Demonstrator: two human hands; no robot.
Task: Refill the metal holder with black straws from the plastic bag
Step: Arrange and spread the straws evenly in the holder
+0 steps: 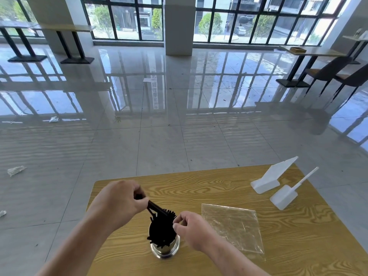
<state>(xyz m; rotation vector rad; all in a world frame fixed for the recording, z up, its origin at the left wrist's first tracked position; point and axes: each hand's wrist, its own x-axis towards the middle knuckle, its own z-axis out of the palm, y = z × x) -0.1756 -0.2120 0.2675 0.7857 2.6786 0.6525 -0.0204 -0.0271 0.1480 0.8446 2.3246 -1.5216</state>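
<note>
Shiny metal holder (165,248) standing on the wooden table (219,188), packed with black straws (161,230). Left hand (119,202) just above the holder, fingers closed on a few straws tipped down toward it. Right hand (191,230) touching the holder's right side, fingertips pinched at the straw tops. Flat plastic bag (233,228) lying right of the holder. Two white stands (278,182) farther right, beyond the bag.
</note>
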